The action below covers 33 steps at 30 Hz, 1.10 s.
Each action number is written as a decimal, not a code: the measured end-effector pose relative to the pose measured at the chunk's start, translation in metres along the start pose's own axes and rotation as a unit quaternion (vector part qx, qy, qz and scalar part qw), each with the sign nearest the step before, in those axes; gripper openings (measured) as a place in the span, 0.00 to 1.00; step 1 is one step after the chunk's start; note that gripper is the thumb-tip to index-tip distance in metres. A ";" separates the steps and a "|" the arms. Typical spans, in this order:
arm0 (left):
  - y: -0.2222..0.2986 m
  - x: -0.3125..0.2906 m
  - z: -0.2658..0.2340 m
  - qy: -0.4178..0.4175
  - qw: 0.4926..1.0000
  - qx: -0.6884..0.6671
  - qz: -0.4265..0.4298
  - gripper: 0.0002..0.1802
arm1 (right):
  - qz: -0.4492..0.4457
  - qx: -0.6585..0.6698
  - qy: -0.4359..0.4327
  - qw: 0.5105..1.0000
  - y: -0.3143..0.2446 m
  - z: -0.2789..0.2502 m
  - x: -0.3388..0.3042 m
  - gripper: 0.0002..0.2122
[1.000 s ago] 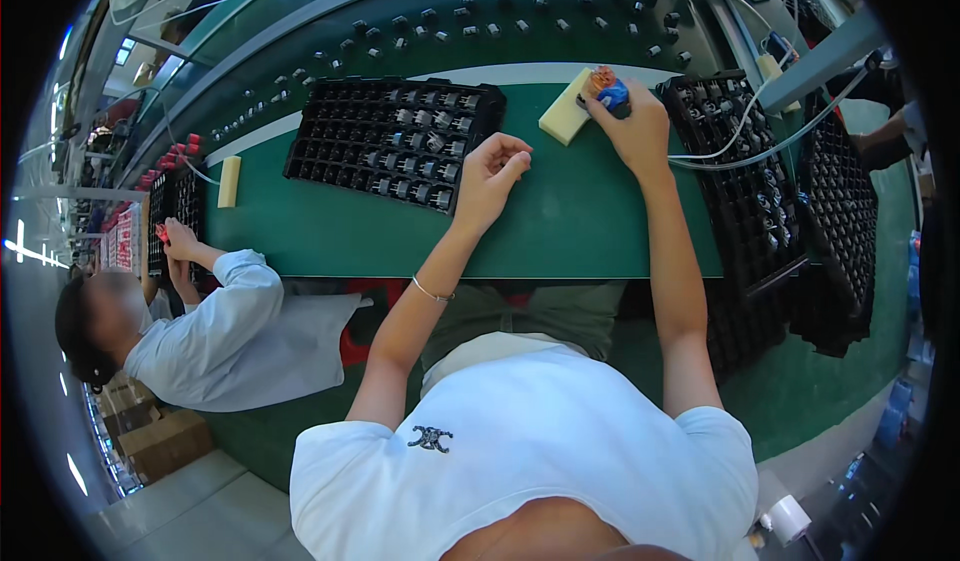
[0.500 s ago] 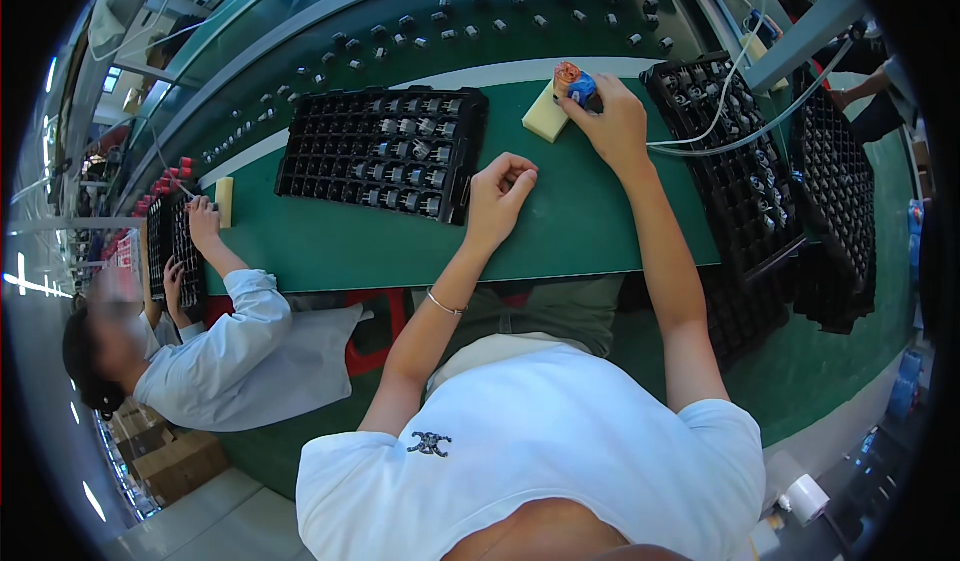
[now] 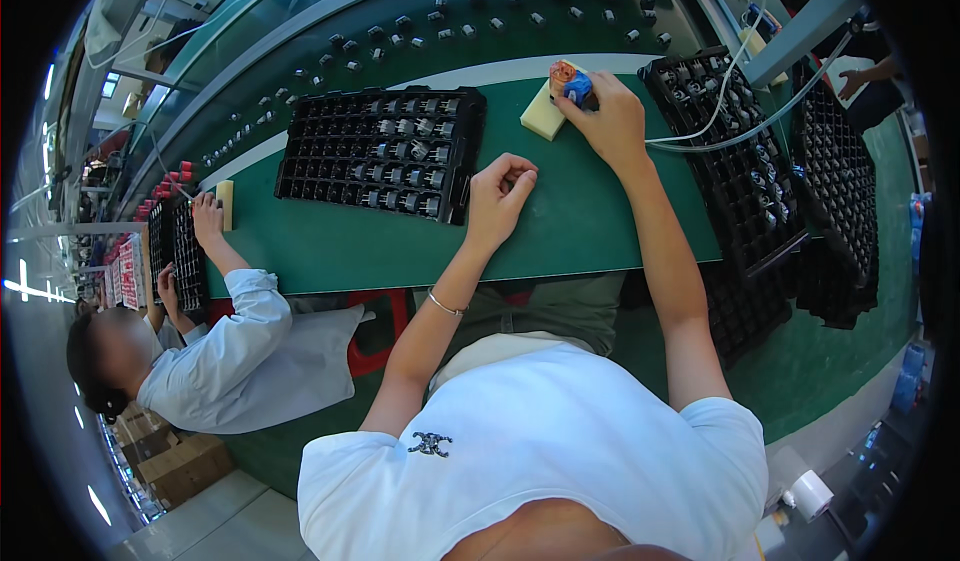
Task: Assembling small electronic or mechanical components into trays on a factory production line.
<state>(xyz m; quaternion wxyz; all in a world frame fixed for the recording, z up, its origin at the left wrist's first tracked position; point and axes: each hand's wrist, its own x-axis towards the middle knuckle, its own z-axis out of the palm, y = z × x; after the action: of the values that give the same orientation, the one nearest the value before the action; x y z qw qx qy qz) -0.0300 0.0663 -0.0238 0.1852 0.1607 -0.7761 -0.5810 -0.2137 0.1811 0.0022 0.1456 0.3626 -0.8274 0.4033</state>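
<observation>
one blue-orange piece [image 3: 577,87] in right hand [image 3: 614,124] now overlaps more sponge [image 3: 543,116].

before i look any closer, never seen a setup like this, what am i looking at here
No machine here: these are a person's own bare hands, seen through a wide fisheye camera on their head, looking down, so straight edges bend. The right hand grips a blue-and-orange object on or just above a pale yellow block; I can't tell which. The left hand is loosely curled over the green table. Left of it lies a black tray of compartments, some filled with small metallic parts. Another black tray is at the right. At far left, a co-worker sits in pale blue sleeves.
</observation>
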 end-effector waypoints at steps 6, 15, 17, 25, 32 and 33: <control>0.002 0.000 0.001 0.003 1.000 0.011 0.010 0.04 | -0.012 -0.039 0.007 0.999 0.000 0.000 0.002 0.18; 0.009 -0.001 0.004 0.011 1.000 0.021 0.018 0.04 | -0.006 -0.035 -0.014 0.999 -0.002 -0.003 0.001 0.17; 0.010 -0.001 0.004 0.017 0.999 0.026 0.021 0.04 | -0.008 -0.037 -0.010 0.999 -0.002 -0.002 0.001 0.18; 0.012 -0.001 0.005 0.010 0.999 0.026 0.021 0.04 | -0.005 -0.033 -0.011 0.999 -0.002 -0.002 0.000 0.18; 0.009 -0.001 0.005 0.006 0.999 0.033 0.041 0.05 | -0.003 -0.036 -0.009 0.999 -0.003 -0.003 0.001 0.17; 0.008 -0.001 0.005 0.006 0.999 0.033 0.040 0.05 | -0.004 -0.037 -0.009 0.999 -0.002 -0.002 0.001 0.17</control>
<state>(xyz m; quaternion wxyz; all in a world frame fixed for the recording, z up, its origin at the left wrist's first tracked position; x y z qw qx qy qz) -0.0316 0.0727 -0.0176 0.2077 0.1392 -0.7996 -0.5460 -0.2129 0.1812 0.0052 0.1532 0.3641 -0.8415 0.3686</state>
